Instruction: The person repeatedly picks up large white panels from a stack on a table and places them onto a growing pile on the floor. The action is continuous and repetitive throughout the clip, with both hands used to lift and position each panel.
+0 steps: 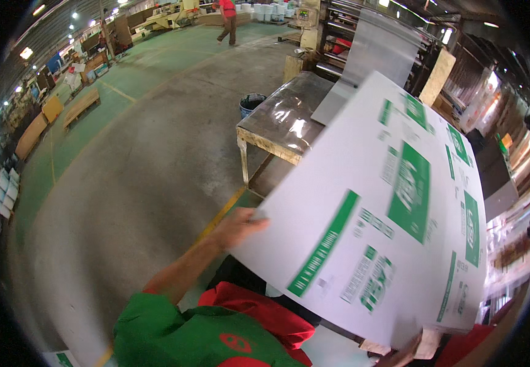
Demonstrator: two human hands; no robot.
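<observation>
A large white cardboard sheet with green printed blocks slants across the right half of the head view. My left hand pinches its left edge, thumb on the printed face and fingers behind it. At the bottom of the picture, my right hand shows only in part at the sheet's lower edge. Its fingers are mostly hidden, so its grip is unclear. Wooden pieces stick out beside that hand, below the sheet.
Beyond the sheet stands a metal-topped table in front of a roller machine. A dark bucket is on the floor by the table. Far back, a person in red is on foot. Wooden pallets lie at the left.
</observation>
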